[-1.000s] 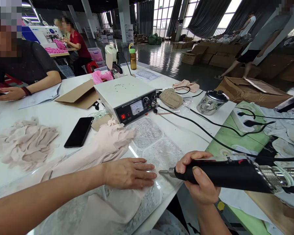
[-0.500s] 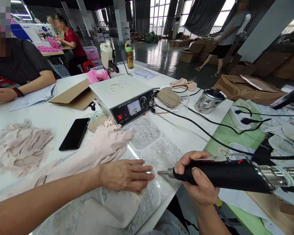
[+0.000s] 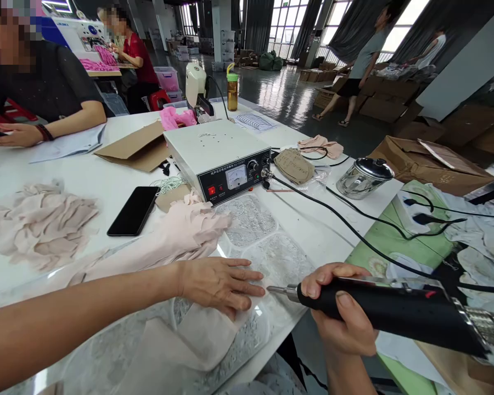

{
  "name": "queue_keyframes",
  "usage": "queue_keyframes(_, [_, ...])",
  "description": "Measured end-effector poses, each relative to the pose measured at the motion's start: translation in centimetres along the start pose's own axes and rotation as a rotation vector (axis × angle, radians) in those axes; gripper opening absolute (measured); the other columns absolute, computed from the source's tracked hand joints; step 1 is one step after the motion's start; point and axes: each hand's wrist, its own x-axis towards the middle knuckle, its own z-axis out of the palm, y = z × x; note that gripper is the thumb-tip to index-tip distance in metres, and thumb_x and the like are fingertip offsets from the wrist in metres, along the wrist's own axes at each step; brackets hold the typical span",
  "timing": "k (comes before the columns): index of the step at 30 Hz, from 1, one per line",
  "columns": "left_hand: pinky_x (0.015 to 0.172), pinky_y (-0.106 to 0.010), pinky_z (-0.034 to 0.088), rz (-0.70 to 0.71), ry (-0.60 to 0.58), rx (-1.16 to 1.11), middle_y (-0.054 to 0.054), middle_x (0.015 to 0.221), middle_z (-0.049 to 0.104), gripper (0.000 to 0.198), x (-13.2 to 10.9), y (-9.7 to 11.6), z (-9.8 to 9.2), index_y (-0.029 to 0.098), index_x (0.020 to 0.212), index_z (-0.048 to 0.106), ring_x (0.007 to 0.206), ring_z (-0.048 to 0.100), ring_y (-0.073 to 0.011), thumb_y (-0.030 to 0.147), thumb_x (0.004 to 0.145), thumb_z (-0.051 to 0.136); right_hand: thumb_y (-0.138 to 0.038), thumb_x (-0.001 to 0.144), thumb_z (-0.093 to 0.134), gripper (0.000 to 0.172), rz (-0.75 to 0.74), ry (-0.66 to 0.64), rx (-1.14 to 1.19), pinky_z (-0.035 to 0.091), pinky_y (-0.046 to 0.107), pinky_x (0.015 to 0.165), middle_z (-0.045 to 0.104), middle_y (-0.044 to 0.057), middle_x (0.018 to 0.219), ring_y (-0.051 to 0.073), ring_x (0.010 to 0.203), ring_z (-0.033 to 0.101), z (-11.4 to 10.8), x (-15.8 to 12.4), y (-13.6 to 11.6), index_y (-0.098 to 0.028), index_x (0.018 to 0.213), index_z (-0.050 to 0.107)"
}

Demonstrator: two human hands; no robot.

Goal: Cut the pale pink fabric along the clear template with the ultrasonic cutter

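My left hand (image 3: pixel 220 282) lies palm down with its fingers spread, pressing on a thin beige cloth (image 3: pixel 208 334) over the clear mat (image 3: pixel 290 255) on the table. My right hand (image 3: pixel 346 307) is wrapped round the black body of a handheld ultrasonic welder (image 3: pixel 411 310). The welder's narrow metal tip points left and sits right beside my left fingertips, low over the cloth or touching it; I cannot tell which. Past my left hand lies a stack of beige cloth pieces (image 3: pixel 177 230). From the control box (image 3: pixel 234 178) runs a black cable (image 3: pixel 333 208) toward the right.
A black phone (image 3: pixel 134 211) and a loose heap of cloth scraps (image 3: pixel 45 222) lie on the left. A lidded metal pot (image 3: pixel 364 176) stands near the right table edge, beside a power strip (image 3: pixel 420 214). A co-worker (image 3: pixel 45 88) sits at the far left.
My view has turned slightly left and down, shifting the scene. The welder now slopes more down toward its rear. My left hand keeps its place on the cloth. A person in the background has walked left.
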Motion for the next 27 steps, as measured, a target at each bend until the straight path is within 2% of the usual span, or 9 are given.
queue_keyframes(5, [0.120, -0.035, 0.031, -0.062, 0.016, -0.111, 0.000, 0.137, 0.061, 0.013, 0.1, 0.0, 0.1, 0.028, 0.100, 0.067, 0.140, 0.043, -0.0162, 0.036, 0.091, 0.071, -0.028, 0.078, 0.063, 0.014, -0.002, 0.016, -0.046, 0.049, 0.031, 0.046, 0.055, -0.002, 0.073, 0.012, 0.050, 0.053, 0.3, 0.1, -0.3, -0.022, 0.090, 0.059])
queue_keyframes(11, [0.117, -0.037, 0.035, 0.028, 0.110, 0.008, -0.002, 0.134, 0.063, 0.012, -0.1, -0.2, 0.7, 0.025, 0.093, 0.067, 0.134, 0.051, -0.0206, 0.035, 0.097, 0.061, -0.024, 0.071, 0.059, 0.013, 0.023, 0.110, -0.028, 0.046, 0.030, 0.043, 0.055, -0.002, 0.070, 0.012, 0.048, 0.051, 0.3, 0.3, -0.3, -0.021, 0.084, 0.060])
queue_keyframes(14, [0.119, -0.039, 0.032, 0.030, 0.026, 0.049, -0.002, 0.138, 0.061, 0.012, -0.1, -0.2, 0.7, 0.025, 0.094, 0.067, 0.136, 0.048, -0.0234, 0.037, 0.095, 0.065, -0.024, 0.072, 0.058, 0.013, 0.039, 0.090, -0.031, 0.046, 0.030, 0.044, 0.055, -0.002, 0.071, 0.012, 0.049, 0.051, -0.1, 0.3, -0.2, -0.021, 0.085, 0.059])
queue_keyframes(17, [0.121, -0.037, 0.027, -0.017, -0.039, 0.018, 0.002, 0.141, 0.058, 0.013, -0.2, -0.1, 0.7, 0.029, 0.092, 0.066, 0.140, 0.044, -0.0215, 0.041, 0.090, 0.070, -0.025, 0.072, 0.059, 0.013, 0.036, 0.068, -0.050, 0.045, 0.030, 0.045, 0.054, -0.002, 0.071, 0.012, 0.049, 0.051, -0.3, 0.4, -0.1, -0.021, 0.085, 0.059])
queue_keyframes(23, [0.118, -0.034, 0.032, -0.019, 0.154, -0.090, 0.002, 0.133, 0.064, 0.014, -0.4, -0.3, 1.2, 0.029, 0.088, 0.066, 0.135, 0.049, -0.0186, 0.041, 0.096, 0.062, -0.024, 0.070, 0.058, 0.014, 0.053, 0.092, -0.061, 0.045, 0.031, 0.045, 0.055, -0.002, 0.070, 0.013, 0.048, 0.051, 0.0, 0.5, -0.2, -0.021, 0.083, 0.060])
queue_keyframes(27, [0.120, -0.035, 0.030, 0.008, 0.108, -0.059, -0.001, 0.134, 0.064, 0.013, -0.4, -0.3, 1.4, 0.026, 0.088, 0.067, 0.136, 0.049, -0.0209, 0.039, 0.091, 0.069, -0.024, 0.071, 0.058, 0.014, 0.046, 0.096, -0.065, 0.044, 0.030, 0.045, 0.054, -0.002, 0.071, 0.012, 0.049, 0.051, 0.1, 0.4, -0.3, -0.021, 0.084, 0.059])
